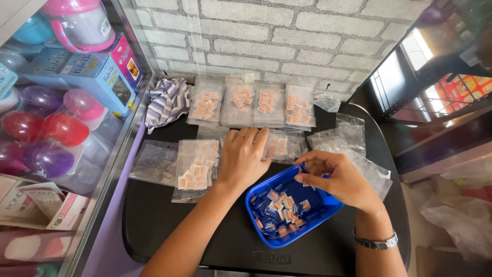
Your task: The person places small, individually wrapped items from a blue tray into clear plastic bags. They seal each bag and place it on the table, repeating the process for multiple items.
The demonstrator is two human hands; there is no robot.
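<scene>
Wristwatch (375, 242): metal band on the right wrist, nearest the camera.
Blue tray (328, 202): shallow plastic tray at the near right of the black tabletop (169, 220); small blister packets (279, 208) with orange tablets lie loose inside, bunched toward its near left corner.
Right hand (341, 177): over the far rim of the tray, fingers curled together and pinched on what looks like one small packet; the grip point is partly hidden, so the item cannot be confirmed.
Left hand (243, 156): palm down, fingers extended and close together, pressing flat on a clear zip bag (279, 146) just beyond the tray; ring on one finger.
Filled bags, near (197, 169): clear bags holding orange tablets, just left of the left hand.
Empty bags (348, 138): loose pile to the right, partly under the right hand.
Filled bags, far row (253, 102): four side by side against the brick wall.
Striped cloth (166, 100): crumpled at the far left corner.
Step in hand (judgement): moving packets from tray into the held bag.
Next move calls for (judgement): bag mouth kept open while the pinched packet goes across.
</scene>
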